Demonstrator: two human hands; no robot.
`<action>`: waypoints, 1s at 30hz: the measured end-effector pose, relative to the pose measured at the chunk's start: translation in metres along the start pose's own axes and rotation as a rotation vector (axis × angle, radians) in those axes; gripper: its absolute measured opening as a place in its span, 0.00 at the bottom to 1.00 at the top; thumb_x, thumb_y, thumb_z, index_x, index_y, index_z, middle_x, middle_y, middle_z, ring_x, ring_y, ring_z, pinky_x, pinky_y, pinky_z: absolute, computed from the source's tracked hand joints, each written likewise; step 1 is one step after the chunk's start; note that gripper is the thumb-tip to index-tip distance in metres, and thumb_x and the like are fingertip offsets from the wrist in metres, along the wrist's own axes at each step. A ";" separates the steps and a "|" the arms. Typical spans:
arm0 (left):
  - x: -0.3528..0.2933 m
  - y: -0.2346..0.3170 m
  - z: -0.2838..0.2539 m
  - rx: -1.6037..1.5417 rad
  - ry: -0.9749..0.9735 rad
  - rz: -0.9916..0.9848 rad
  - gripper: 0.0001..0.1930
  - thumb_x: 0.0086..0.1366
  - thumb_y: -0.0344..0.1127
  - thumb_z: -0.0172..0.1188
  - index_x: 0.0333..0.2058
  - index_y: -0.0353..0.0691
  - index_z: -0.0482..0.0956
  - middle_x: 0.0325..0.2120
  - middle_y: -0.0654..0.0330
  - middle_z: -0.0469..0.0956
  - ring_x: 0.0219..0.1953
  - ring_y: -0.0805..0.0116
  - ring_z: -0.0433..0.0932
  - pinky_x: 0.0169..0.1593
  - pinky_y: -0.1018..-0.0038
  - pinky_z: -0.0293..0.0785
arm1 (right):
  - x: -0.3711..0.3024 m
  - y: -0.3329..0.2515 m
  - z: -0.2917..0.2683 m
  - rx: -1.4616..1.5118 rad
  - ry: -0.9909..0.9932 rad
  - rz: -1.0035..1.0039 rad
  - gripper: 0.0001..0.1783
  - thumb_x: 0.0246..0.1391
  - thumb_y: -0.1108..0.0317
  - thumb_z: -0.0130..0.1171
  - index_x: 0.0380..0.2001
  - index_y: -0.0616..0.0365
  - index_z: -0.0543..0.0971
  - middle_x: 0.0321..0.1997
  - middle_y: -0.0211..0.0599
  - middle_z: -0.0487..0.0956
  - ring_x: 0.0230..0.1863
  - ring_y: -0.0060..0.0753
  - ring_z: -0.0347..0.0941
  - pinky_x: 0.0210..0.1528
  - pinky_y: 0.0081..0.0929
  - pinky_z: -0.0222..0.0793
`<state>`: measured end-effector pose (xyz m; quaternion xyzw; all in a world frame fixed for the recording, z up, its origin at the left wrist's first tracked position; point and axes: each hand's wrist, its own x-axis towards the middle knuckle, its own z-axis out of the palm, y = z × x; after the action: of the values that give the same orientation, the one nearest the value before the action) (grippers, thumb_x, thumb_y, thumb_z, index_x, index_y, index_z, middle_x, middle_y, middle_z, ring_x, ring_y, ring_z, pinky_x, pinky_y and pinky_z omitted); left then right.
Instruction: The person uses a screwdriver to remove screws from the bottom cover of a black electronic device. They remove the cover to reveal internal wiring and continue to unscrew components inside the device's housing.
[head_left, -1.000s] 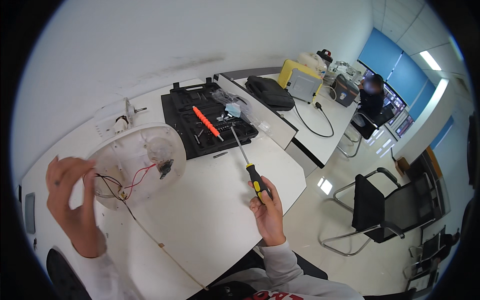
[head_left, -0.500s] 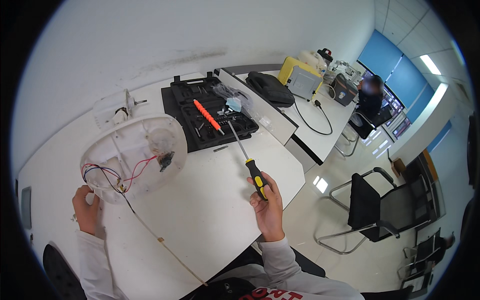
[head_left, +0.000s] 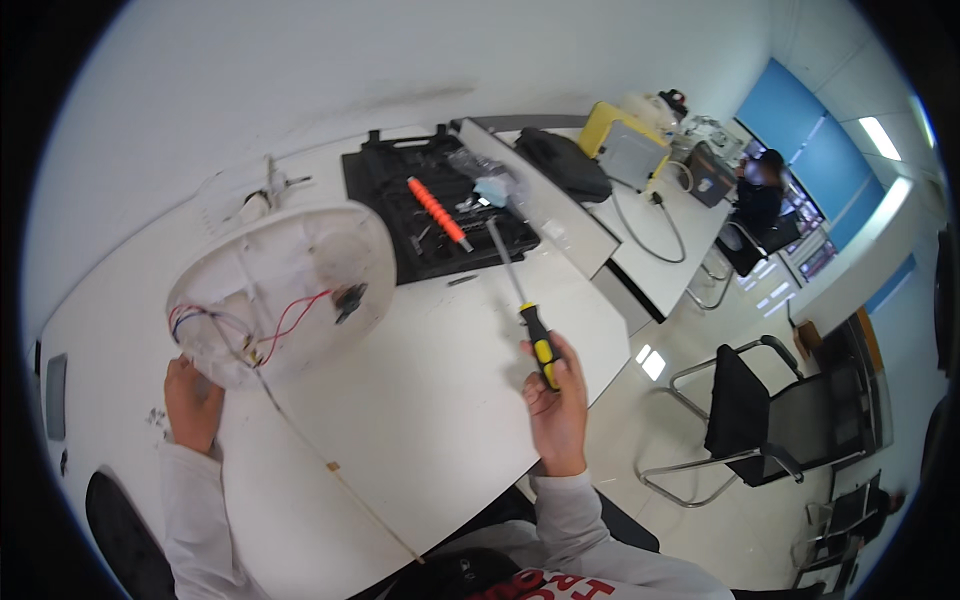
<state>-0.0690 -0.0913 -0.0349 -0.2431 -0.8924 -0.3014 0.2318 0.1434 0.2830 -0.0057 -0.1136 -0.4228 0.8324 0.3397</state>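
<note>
My right hand is closed around the black and yellow handle of a screwdriver. Its shaft points up and away, the tip overlapping the tool case from this viewpoint. On the left, my left hand grips the near left rim of a white plastic housing, fingers partly hidden by it. The housing lies with its hollow side up, showing red and blue wires and a small black part. A pale cord runs from it toward my lap.
An orange-red rod-shaped tool rests across the black case. Behind the housing lies a part with a metal shaft. Small metal pieces are near my left hand. To the right stand a yellow-framed box, a chair and a seated person.
The whole view has shifted, so the table and things appear farther right. Both hands keep their holds, the right on the screwdriver and the left on the housing's rim.
</note>
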 end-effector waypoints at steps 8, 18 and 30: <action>0.007 0.010 0.000 0.024 -0.041 0.008 0.12 0.43 0.26 0.59 0.31 0.35 0.77 0.33 0.53 0.75 0.37 0.52 0.70 0.41 0.64 0.68 | -0.013 0.011 -0.004 -0.346 0.024 -0.342 0.27 0.53 0.61 0.55 0.53 0.62 0.62 0.45 0.51 0.74 0.24 0.20 0.67 0.25 0.14 0.63; 0.007 0.019 0.001 0.039 -0.029 -0.012 0.08 0.45 0.27 0.59 0.27 0.36 0.74 0.31 0.59 0.74 0.36 0.57 0.69 0.39 0.66 0.67 | -0.051 0.027 0.014 -0.632 -0.138 -0.559 0.25 0.48 0.55 0.57 0.42 0.63 0.66 0.31 0.43 0.70 0.29 0.35 0.74 0.29 0.27 0.68; 0.008 0.019 0.003 0.079 -0.021 -0.033 0.07 0.46 0.26 0.58 0.27 0.36 0.74 0.30 0.59 0.73 0.36 0.57 0.69 0.38 0.66 0.67 | -0.050 0.029 0.018 -0.693 -0.148 -0.564 0.22 0.48 0.59 0.54 0.39 0.67 0.67 0.31 0.45 0.70 0.28 0.38 0.74 0.32 0.28 0.70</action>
<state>-0.0649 -0.0733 -0.0243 -0.2223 -0.9099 -0.2671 0.2267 0.1585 0.2269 -0.0219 -0.0411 -0.7141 0.5227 0.4639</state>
